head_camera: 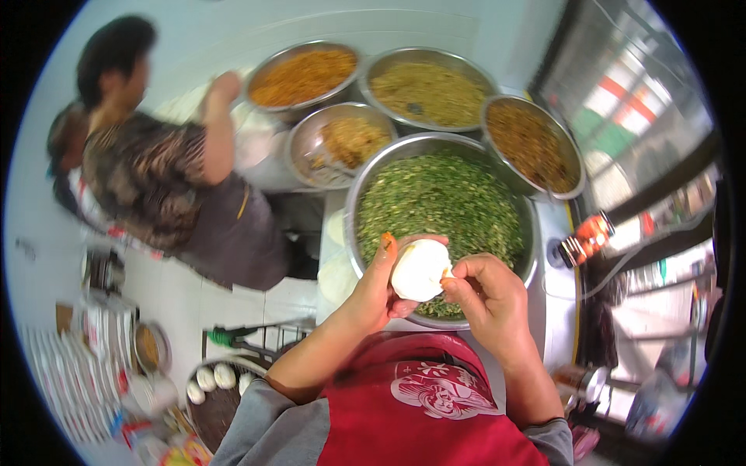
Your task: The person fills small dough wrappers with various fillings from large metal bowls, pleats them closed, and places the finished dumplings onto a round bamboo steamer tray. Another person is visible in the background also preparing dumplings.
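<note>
My left hand (376, 285) cups a white dough bun (418, 269), its thumb up and stained orange at the tip. With thumb and index finger, my right hand (486, 291) pinches the bun's right edge, where a little orange filling shows. Both hands are above the near part of a large steel bowl (354, 215) of chopped green filling (437, 204). Flat pale dough rounds (337, 279) lie partly hidden at that bowl's left side.
Behind stand steel bowls of orange filling (306, 76), yellowish filling (428, 90) and brown filling (527, 143). A jar (586, 239) is at right. Two people are at left. Filled buns (224, 376) sit on a round tray lower left.
</note>
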Demonstrator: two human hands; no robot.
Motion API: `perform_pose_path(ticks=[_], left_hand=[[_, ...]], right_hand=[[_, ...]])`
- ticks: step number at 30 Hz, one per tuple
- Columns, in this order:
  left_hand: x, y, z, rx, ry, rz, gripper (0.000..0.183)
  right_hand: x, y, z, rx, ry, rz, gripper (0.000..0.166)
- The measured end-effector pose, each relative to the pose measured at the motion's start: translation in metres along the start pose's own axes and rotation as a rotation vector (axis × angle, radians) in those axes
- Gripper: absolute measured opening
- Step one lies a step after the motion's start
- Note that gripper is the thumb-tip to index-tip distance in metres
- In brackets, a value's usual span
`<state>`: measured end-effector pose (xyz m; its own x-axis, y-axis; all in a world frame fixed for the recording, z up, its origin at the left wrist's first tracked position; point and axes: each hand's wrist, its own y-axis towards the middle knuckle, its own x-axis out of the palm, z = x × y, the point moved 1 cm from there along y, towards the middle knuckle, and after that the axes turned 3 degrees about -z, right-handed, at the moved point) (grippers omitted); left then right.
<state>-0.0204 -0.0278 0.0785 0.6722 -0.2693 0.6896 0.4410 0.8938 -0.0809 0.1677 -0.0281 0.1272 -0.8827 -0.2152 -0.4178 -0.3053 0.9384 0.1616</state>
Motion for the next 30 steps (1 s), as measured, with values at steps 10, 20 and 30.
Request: perform_pose_path(ticks=[10,20,30], left_hand=[[0.012,-0.11,-0.071,0.192,-0.274,0.456,0.085],[0.069,-0.198,-0.088,0.319,-0.162,0.727,0.068],[0.039,-0.315,-0.131,0.406,-0.263,0.854,0.057]], right_hand=[[0.041,-0.021,-0.019,-0.092,0.224,-0.407,0.01],[0.082,-0.086,-0.03,-0.101,0.3,-0.769,0.007],[0.172,-0.149,-0.081,-0.563,-0.015,-0.968,0.005]])
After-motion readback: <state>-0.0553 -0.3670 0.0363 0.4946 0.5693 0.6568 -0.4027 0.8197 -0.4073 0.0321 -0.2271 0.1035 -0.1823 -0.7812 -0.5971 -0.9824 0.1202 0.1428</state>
